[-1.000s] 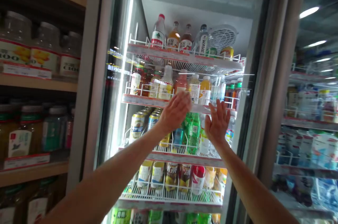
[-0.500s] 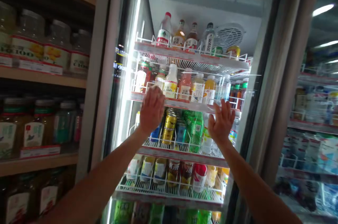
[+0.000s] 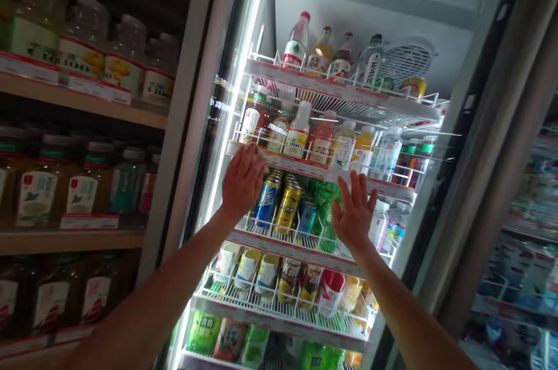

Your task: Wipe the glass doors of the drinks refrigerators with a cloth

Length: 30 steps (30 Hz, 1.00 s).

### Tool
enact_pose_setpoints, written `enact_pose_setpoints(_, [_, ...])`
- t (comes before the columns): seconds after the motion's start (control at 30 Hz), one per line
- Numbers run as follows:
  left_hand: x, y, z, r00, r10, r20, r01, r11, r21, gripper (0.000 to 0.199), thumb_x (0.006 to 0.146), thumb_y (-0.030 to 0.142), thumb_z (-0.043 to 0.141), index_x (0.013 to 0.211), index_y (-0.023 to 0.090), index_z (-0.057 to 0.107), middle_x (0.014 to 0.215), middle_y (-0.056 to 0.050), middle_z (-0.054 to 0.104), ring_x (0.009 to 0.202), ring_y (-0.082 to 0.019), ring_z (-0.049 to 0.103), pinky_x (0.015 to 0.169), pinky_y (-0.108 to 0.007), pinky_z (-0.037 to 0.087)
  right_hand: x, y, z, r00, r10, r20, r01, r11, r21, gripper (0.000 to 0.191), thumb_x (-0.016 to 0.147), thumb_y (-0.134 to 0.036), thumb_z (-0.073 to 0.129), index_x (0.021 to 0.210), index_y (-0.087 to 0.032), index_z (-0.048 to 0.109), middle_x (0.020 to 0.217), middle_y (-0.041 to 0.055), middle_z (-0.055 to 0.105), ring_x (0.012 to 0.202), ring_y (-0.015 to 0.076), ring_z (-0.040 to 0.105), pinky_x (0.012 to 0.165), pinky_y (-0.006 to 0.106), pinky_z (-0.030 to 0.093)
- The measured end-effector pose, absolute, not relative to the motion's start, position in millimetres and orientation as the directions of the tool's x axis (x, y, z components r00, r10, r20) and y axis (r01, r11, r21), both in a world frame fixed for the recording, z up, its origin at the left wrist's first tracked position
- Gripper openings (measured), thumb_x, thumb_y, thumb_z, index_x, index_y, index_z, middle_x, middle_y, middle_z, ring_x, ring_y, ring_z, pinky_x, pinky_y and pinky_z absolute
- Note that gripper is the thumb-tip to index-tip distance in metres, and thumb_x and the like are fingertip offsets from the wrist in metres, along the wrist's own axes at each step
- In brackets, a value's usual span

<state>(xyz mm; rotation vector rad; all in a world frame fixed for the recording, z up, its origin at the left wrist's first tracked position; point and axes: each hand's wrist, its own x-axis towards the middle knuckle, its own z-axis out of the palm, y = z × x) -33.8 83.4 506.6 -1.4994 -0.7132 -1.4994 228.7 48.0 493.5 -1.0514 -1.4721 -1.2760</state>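
Observation:
Both of my hands are raised in front of a lit drinks fridge with wire shelves. My left hand [image 3: 242, 179], fingers stretched out and palm turned away, is nearest a blue can [image 3: 267, 201] and the second shelf's red-and-white price strip [image 3: 279, 159]. My right hand [image 3: 354, 212] has its fingers spread and covers part of the third shelf, beside a green bottle [image 3: 328, 207]. Neither hand holds anything. Whether either one touches the fridge I cannot tell. Between them stands a gold can [image 3: 288, 207].
Juice bottles [image 3: 297, 131] line the shelf above the hands, and taller bottles [image 3: 341, 59] stand on the top one. Cans [image 3: 268, 272] fill the shelf below. Wooden shelving [image 3: 78, 242] with bottles is at the left; another fridge [image 3: 518, 253] is at the right.
The view has tilted and shifted, so the fridge appears leaning and farther right. My right hand now sits lower and more to the left across the third shelf; the blue can shows more fully.

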Motion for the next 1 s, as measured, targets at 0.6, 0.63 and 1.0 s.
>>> enact_pose_setpoints(0.6, [-45.8,76.3,461.2,0.139,-0.124,0.982,0.89,-0.42,-0.179,0.036,0.086,0.02,0.049,0.122,0.022,0.051,0.141,-0.008,0.042,0.138,-0.023,0.022,0.112,-0.045,0.027,229.5,48.6,493.1,-0.226,0.017,0.974,0.968,0.112,0.223,0.048,0.087,-0.027,0.043,0.135,-0.023,0.04,0.144,0.0104,0.038,0.137,0.0248,0.028,0.11,0.049,0.019])
enact_pose_setpoints(0.63, [-54.5,78.1,464.0,0.085,-0.13,0.988,0.898,-0.419,-0.132,0.036,0.086,0.02,0.049,0.122,0.022,0.051,0.143,-0.009,0.04,0.138,-0.023,0.023,0.111,-0.046,0.028,228.7,48.9,493.0,-0.222,0.012,0.975,0.97,0.107,0.219,0.048,0.087,-0.027,0.043,0.135,-0.023,0.04,0.144,0.0103,0.038,0.137,0.0247,0.028,0.11,0.049,0.019])
enact_pose_setpoints(1.0, [20.8,77.6,507.6,0.35,-0.157,0.924,0.784,-0.492,-0.38,0.035,0.088,0.022,0.044,0.122,0.018,0.05,0.139,-0.007,0.045,0.139,-0.023,0.022,0.11,-0.044,0.032,231.4,52.2,491.5,-0.222,-0.005,0.975,0.966,0.132,0.221,0.051,0.087,-0.027,0.043,0.137,-0.025,0.037,0.146,0.0089,0.036,0.137,0.0249,0.028,0.11,0.048,0.017])
